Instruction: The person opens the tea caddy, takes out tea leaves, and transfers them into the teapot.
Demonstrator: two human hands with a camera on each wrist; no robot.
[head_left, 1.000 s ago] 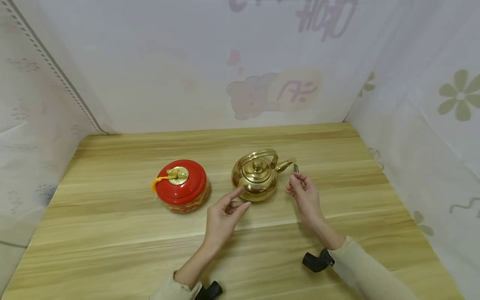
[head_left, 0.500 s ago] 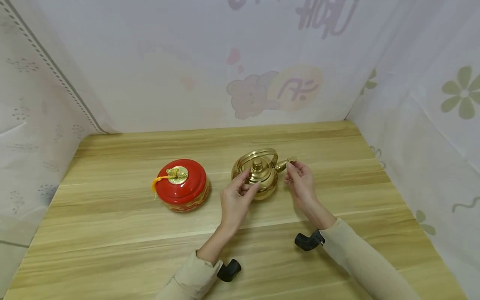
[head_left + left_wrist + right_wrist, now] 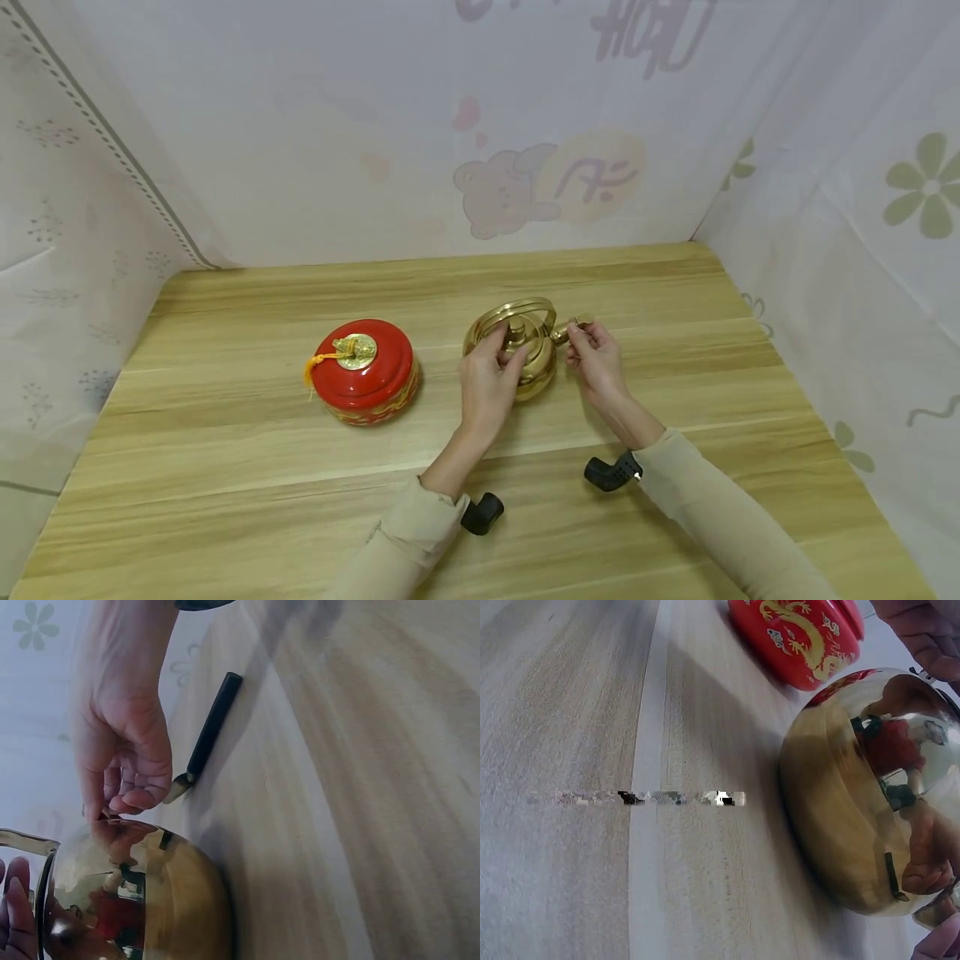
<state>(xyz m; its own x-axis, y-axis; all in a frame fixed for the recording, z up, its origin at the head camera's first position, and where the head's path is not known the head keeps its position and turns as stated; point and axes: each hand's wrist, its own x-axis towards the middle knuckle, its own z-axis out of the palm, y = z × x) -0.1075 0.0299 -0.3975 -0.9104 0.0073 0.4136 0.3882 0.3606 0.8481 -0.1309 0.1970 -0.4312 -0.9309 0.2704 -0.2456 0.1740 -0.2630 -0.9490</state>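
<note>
The brass kettle (image 3: pixel 536 377) stands upright near the middle of the wooden table (image 3: pixel 262 475), to the right of the red jar (image 3: pixel 364 371), and we find both hands at it. What matters most here is how its long axis lies: we see the spout (image 3: pixel 560 335) run out to the right and slightly away from the person, so the right hand (image 3: pixel 598 360) is the nearer one to that end, while the left hand (image 3: pixel 489 387) is nearer to the lid (image 3: pixel 535 335). The left hand comes in over the kettle's near left side, thumb and forefinger spread with a gap between them, just short of the knob (image 3: pixel 517 327); whether a fingertip touches the lid, we cannot tell. The right hand looks to us to pinch the spout between thumb and fingertips, its other fingers loosely curled, though the contact itself is partly hidden. We note that the arched handle (image 3: pixel 527 302) rises over the lid just beyond the left fingertips, so from our side the knob lies before that arch. In the left wrist view, a dark-handled piece (image 3: pixel 215 724) shows past the right hand; we cannot make out what it is.
</note>
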